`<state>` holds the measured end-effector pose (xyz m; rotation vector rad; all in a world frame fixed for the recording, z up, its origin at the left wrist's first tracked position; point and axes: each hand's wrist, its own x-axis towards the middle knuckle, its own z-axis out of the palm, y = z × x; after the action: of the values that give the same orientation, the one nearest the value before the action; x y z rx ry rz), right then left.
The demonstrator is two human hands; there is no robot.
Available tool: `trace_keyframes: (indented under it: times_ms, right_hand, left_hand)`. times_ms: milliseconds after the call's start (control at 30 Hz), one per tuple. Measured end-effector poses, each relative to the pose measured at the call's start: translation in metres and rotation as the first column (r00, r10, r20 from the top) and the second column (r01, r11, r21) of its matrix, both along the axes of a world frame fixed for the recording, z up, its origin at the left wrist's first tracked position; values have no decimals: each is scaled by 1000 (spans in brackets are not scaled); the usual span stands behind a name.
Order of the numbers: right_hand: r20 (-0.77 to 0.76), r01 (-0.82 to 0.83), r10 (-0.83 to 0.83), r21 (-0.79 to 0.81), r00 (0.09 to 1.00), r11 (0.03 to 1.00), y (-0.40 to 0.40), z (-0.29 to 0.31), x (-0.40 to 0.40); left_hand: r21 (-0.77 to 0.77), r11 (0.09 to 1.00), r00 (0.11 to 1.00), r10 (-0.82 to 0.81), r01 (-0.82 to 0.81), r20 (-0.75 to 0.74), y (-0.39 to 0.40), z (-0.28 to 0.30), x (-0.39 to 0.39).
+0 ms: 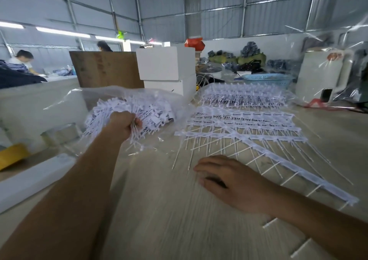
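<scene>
My left hand [124,125] grips a thick bunch of white plastic tag ties [139,110] by their thin stems, inside an open clear plastic bag [95,95] at the left of the wooden table [159,210]. My right hand [225,177] hovers low over the table with relaxed fingers and holds nothing. Just beyond it, rows of tag ties [249,128] lie spread flat on the table, with one long strip [298,168] running diagonally toward the right edge. A second heap of ties [245,94] lies farther back.
White boxes [167,68] and a brown board [105,68] stand behind the bag. A blue basket [266,79] and a white machine [322,76] under clear film sit at the back right. Yellow tape [12,154] lies at the left. Other people work at a far table.
</scene>
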<state>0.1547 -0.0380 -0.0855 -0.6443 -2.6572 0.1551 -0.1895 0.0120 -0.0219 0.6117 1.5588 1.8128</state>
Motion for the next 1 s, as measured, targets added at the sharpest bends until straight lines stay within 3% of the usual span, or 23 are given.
trace_keyframes:
  times_ms: [233, 300, 400, 500, 600, 633, 667, 700, 800, 867, 933, 1000]
  right_hand:
    - [4, -2, 2, -12, 1000, 1000, -4, 1, 2]
    - [10, 4, -4, -18, 1000, 1000, -5, 2, 3]
    - [11, -1, 1, -16, 1000, 1000, -7, 3, 4]
    - [9, -7, 7, -15, 1000, 1000, -10, 5, 4]
    - [-13, -6, 6, -5, 1000, 1000, -11, 5, 4]
    - [-15, -3, 3, -4, 1000, 1000, -11, 5, 5]
    - [-15, -1, 1, -2, 1000, 1000, -10, 5, 5]
    - [-16, 0, 0, -1, 1000, 1000, -10, 5, 5]
    - [-28, 10, -11, -4, 1000, 1000, -9, 4, 6]
    - [-44, 17, -16, 13, 999, 1000, -7, 2, 7]
    - [-50, 24, -24, 3, 998, 1000, -7, -1, 7]
    - [-53, 29, -29, -11, 998, 1000, -7, 0, 8]
  left_hand:
    - [80, 911, 913, 407, -405, -7, 0, 0, -16]
    - [32, 923, 922, 385, -384, -44, -3, 4, -21]
    - [-3, 981, 974, 191, -192, -123, -4, 2, -28]
    - [-68, 986, 916, 114, -151, -384, 3, 5, -33]
    - [-98, 989, 915, 67, -115, -398, 18, 27, -36]
    - [-186, 955, 797, 76, -231, -600, 20, 34, -33]
    - [-244, 918, 584, -17, -313, -812, 25, 38, -39]
    - [-248, 889, 516, -14, -386, -856, 27, 41, -41]
    - [-261, 865, 405, -75, -428, -911, 42, 46, -49]
    - [-239, 872, 405, -52, -427, -913, 49, 43, -51]
    - [-190, 853, 242, -78, -485, -967, 58, 41, -57]
    - [-170, 838, 199, -76, -518, -977, 63, 46, -65]
